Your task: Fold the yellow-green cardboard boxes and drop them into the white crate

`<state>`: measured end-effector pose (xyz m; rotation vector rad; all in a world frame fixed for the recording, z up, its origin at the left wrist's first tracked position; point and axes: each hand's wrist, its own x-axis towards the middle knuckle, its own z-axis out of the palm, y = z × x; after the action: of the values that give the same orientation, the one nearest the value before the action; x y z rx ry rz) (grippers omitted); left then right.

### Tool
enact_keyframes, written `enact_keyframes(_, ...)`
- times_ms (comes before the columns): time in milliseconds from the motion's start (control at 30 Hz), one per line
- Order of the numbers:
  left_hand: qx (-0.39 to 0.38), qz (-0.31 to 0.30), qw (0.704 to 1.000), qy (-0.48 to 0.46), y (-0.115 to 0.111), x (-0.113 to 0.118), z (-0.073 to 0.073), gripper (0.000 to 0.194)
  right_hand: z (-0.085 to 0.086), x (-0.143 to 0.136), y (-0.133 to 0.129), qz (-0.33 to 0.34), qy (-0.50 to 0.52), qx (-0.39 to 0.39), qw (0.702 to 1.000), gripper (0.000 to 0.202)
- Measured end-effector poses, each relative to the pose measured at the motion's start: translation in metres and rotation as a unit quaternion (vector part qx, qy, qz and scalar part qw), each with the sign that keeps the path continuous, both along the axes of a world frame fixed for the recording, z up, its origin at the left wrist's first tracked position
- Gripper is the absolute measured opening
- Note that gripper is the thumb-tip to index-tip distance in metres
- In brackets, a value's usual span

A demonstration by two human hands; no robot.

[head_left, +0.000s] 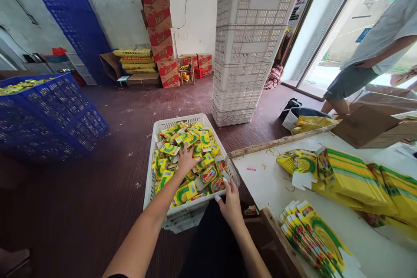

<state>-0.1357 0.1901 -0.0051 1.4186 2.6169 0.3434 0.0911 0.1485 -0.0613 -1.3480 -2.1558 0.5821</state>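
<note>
A white plastic crate [149, 191] on the floor is heaped with small yellow-green boxes [184, 191], some with red lettering and barcodes. My left hand [186, 159] reaches into the middle of the heap, palm down, fingers spread over the boxes. It touches them without visibly grasping one. At the crate's near right corner, my right hand [231, 204] holds the rim, with its fingers reaching over the edge beside the boxes and its thumb on the near side.
On the right, a white table [260, 178] bears flat box blanks [312, 234] and yellow bundles [355, 178]. Ahead stand stacked white crates [247, 47]; blue crates [48, 113] are at left. Red cartons [161, 34] line the wall. Another person [374, 47] stands by the doorway.
</note>
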Motion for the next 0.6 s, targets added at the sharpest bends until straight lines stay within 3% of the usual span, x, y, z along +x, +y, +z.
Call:
enact_keyframes(167,-0.03,0.033,0.999,-0.019,0.036,-0.028,-0.002,0.064,-0.013,-0.006,0.01,0.034,-0.061,-0.004,0.998,0.05)
enact_keyframes(400,-0.061,0.019,0.997,-0.042,0.08,-0.054,0.005,0.07,-0.017,-0.005,0.004,0.044,-0.108,0.019,0.993,0.043)
enact_keyframes(600,-0.074,-0.023,0.993,-0.086,0.091,-0.071,0.018,0.087,-0.012,-0.005,0.003,0.043,-0.14,0.015,0.989,0.042)
